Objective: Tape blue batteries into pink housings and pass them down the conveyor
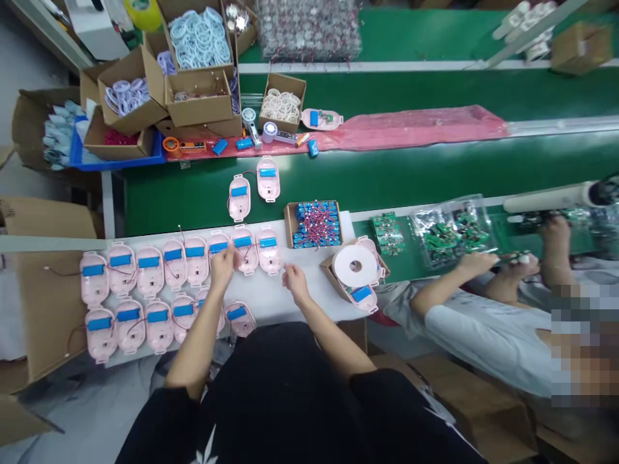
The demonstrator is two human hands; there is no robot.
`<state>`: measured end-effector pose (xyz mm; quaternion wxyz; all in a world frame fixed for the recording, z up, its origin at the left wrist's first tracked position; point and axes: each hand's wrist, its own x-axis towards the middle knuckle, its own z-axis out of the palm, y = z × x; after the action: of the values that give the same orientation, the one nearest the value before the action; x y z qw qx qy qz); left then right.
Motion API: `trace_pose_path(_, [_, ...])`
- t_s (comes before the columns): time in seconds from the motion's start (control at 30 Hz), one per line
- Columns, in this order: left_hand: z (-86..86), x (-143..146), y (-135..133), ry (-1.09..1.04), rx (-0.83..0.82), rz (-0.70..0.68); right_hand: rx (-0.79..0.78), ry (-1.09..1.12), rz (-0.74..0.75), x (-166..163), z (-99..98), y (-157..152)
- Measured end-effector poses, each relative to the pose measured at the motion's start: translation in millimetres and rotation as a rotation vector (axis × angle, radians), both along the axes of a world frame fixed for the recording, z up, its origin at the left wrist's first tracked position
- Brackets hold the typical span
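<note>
Two rows of pink plastic shells, each with a blue battery, lie on a white-covered bench (309, 299). My left hand (222, 267) is over the upper row, fingers closed beside a pink shell (247, 258); whatever they hold is too small to make out. My right hand (296, 282) is just right of the end shell (269, 259), apart from it. Its fingers are curled together, and any small thing in them cannot be made out. A cardboard box of blue batteries (316, 224) with red wires lies beyond my hands.
To the right, a white roll (355, 265) rests on a box holding pink shells. Green circuit boards (387, 233) and bagged boards (452, 232) lie farther along, beside a co-worker's hands (478, 263). Cardboard boxes of rings (200, 38) stand at the back left.
</note>
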<state>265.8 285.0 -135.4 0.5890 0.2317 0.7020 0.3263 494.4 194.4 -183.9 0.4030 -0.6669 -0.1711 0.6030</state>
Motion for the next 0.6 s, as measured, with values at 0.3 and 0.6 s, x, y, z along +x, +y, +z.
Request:
trace_pose_path(0.3, [-40.2, 8.7, -77.0, -0.172, -0.158, 0.217, -0.033, 0.144, 0.020, -36.6, -25.7, 0.6])
trace_pose_path(0.6, [-32.2, 31.5, -67.9, -0.312, -0.062, 0.300, 0.116, 0.173, -0.069, -14.6, 0.4, -40.3])
